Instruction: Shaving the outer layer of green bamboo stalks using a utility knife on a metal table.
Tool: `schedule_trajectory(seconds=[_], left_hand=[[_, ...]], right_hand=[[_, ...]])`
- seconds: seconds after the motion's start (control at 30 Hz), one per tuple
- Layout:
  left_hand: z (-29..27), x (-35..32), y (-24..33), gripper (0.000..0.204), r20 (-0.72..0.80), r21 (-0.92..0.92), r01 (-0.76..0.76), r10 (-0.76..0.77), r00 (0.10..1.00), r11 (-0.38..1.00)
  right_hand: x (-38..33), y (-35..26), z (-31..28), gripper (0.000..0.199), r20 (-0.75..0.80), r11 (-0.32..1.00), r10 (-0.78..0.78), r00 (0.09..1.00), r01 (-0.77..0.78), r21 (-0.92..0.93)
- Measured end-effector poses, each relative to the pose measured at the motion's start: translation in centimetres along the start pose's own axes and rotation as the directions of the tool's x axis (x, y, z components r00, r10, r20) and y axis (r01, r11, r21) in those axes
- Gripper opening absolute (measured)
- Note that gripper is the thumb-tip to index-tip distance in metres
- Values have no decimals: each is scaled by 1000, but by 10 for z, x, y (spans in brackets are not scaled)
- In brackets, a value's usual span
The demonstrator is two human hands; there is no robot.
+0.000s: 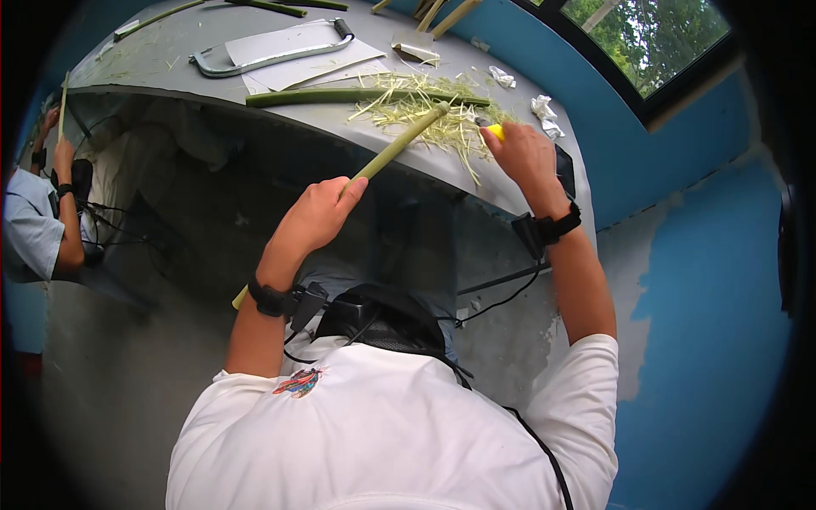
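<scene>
My left hand (316, 214) is wrapped round a pale green bamboo stick (398, 144). The stick slants from beside my left forearm up to the table's front edge, its far end over a heap of thin shavings (429, 115). Just right of that end, my right hand (525, 160) is closed on a small tool with a yellow handle (496, 132). Most of this tool is hidden by the fingers, and its kind is not clear. A longer dark green bamboo piece (314, 97) lies on the table, partly under the shavings.
A hacksaw (263, 66) rests on white paper sheets (340, 70) on the grey table (195, 51). Crumpled tissues (546, 117) sit near its right edge. More bamboo lies at the back. To the left, another person (42, 217) holds a thin stick. Cables hang by my waist.
</scene>
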State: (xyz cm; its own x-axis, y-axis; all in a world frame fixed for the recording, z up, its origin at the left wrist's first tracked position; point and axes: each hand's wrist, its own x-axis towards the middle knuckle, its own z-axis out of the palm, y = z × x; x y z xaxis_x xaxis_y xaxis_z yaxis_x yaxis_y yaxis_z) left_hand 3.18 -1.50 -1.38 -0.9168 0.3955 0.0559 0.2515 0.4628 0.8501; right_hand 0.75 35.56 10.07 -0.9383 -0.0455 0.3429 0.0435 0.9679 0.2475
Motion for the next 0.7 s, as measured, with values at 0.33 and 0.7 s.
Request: schedule_trajectory(seconds=[0.33,0.7], left_hand=[[-2,-9,-3,65,-62,29,29,-27,998,999],[-3,-12,0,66,-55,36,9,-7,998,999]], right_hand=[[-20,-67,-45,74,125,942,-25,992,-19,336],[2,-65,-25,71,-2,978,-146,989,145,151]])
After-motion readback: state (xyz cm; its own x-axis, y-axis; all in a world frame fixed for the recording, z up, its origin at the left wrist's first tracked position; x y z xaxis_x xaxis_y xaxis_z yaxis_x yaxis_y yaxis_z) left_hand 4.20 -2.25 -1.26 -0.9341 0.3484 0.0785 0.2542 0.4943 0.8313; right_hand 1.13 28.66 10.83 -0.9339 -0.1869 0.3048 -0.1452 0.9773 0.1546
